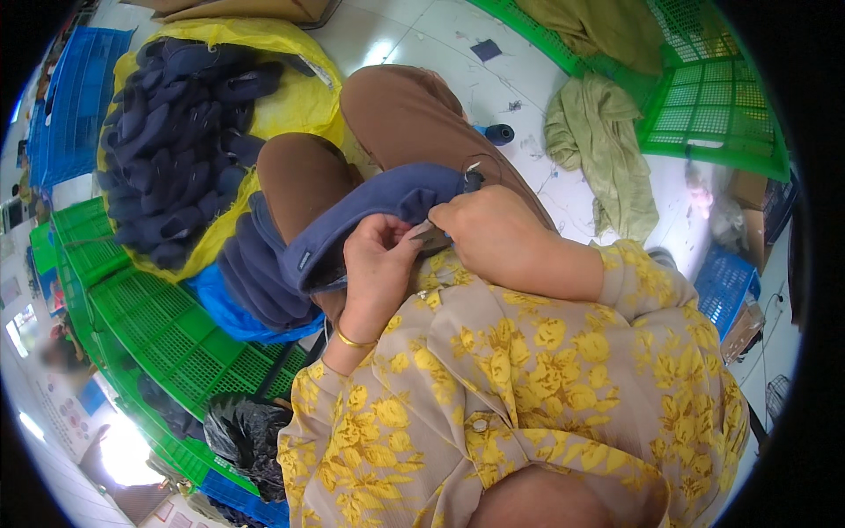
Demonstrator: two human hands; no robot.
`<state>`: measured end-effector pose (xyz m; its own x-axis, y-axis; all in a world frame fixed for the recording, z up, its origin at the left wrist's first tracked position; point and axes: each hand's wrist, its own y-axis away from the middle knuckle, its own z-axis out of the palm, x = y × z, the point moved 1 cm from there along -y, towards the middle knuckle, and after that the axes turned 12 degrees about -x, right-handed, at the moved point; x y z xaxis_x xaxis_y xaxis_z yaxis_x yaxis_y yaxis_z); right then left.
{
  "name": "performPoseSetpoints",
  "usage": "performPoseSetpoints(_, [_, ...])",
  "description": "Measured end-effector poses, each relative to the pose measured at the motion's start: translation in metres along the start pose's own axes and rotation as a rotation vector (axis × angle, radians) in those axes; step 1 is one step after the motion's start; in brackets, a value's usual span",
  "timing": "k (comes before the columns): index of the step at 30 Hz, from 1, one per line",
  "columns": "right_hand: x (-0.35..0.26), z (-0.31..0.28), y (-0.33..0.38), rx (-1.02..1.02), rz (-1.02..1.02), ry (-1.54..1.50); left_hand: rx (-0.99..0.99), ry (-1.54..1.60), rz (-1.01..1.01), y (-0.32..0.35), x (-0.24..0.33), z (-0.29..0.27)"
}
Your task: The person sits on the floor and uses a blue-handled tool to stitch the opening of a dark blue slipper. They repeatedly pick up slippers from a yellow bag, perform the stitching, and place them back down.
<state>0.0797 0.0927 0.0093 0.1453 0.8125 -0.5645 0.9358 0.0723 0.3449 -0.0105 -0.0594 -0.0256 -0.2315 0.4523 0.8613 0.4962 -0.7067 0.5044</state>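
A curved navy fabric piece (356,204) with a small label near its lower end lies across my lap. My left hand (377,264) is closed at its near edge, thumb and fingers pinched on the cloth. In my right hand (491,231) are small thread snips (429,237), their pointed blades showing close to the left fingertips; the handle is mostly hidden in the grip. Behind the right knuckles a small dark object with a whitish tip (473,180) sticks up, its kind unclear. Folded navy pieces (264,268) lie stacked beside my left thigh, partly on blue plastic.
A yellow sack (304,101) full of navy fabric pieces (176,150) stands at the far left. Green crates (167,326) line the left side. At right are a green basket (717,123), olive cloth (603,145), a blue basket (723,286) and a dark thread cone (500,134).
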Motion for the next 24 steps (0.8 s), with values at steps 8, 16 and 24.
performPoseSetpoints(8, [0.010,-0.008,-0.004,0.003,0.004,-0.068,-0.102,0.103,-0.037,0.001,0.008,-0.007])
performPoseSetpoints(16, [0.043,-0.016,-0.011,-0.033,-0.099,-0.302,-0.228,0.313,-0.095,-0.006,0.009,-0.017])
performPoseSetpoints(24, [0.050,-0.018,-0.017,-0.078,-0.146,-0.404,-0.268,0.457,-0.149,-0.010,0.012,-0.017])
